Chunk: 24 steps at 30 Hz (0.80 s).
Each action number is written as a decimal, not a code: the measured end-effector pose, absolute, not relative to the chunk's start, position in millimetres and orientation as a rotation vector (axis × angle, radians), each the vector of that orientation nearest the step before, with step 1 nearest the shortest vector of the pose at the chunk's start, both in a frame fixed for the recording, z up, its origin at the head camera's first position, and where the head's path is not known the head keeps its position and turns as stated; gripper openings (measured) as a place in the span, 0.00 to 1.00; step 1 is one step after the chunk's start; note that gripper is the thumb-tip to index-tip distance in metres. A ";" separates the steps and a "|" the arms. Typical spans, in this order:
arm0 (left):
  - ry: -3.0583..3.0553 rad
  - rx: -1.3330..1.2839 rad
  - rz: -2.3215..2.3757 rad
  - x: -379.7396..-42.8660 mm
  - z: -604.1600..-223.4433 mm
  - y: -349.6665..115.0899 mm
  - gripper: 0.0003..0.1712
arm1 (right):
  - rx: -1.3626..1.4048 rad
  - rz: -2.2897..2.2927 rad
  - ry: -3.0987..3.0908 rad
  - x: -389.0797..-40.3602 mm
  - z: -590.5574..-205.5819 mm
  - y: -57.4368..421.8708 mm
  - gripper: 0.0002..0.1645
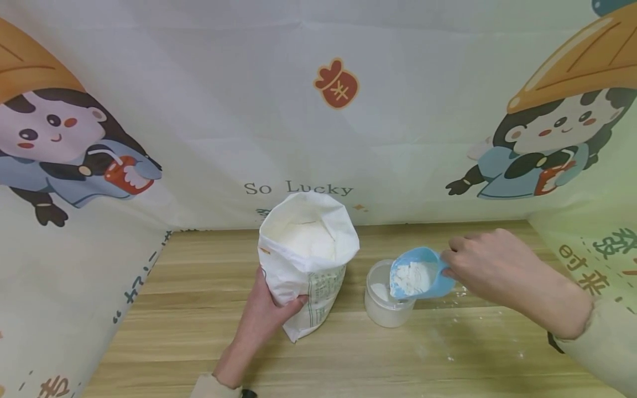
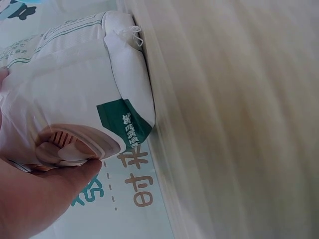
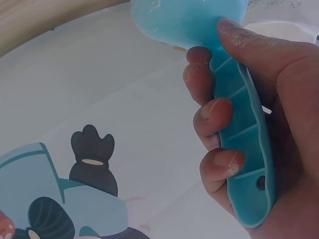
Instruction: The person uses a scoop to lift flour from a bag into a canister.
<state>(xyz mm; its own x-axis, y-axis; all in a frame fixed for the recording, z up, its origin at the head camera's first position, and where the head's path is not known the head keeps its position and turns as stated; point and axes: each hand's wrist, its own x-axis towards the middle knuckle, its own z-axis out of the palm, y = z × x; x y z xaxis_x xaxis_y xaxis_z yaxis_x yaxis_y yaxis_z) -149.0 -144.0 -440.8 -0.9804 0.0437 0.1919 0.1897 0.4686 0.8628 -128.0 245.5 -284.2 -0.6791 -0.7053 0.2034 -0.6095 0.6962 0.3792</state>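
My right hand (image 1: 487, 271) grips the handle of a blue plastic scoop (image 1: 440, 283). White powder (image 1: 414, 278) lies in the scoop, whose front lip hangs over the rim of a clear round tub (image 1: 388, 316). Inside the tub there is white powder as well. In the right wrist view the fingers curl round the ribbed scoop handle (image 3: 241, 129), and powder dusts the thumb. To the left stands a white printed bag (image 1: 323, 298), open at the top with white powder in it. My left hand (image 1: 271, 309) holds the bag's lower side, thumb across the front.
Everything stands on a wood-grain tabletop (image 1: 199, 309). Spilled powder (image 1: 460, 309) is scattered to the right of the tub. A printed cloth (image 1: 224, 110) with cartoon figures hangs behind the table and along both sides.
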 end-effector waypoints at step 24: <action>-2.557 -0.213 -1.525 -148.7 -440.4 -143.8 0.58 | 1.043 -0.439 -2.549 -128.8 -281.0 238.4 0.17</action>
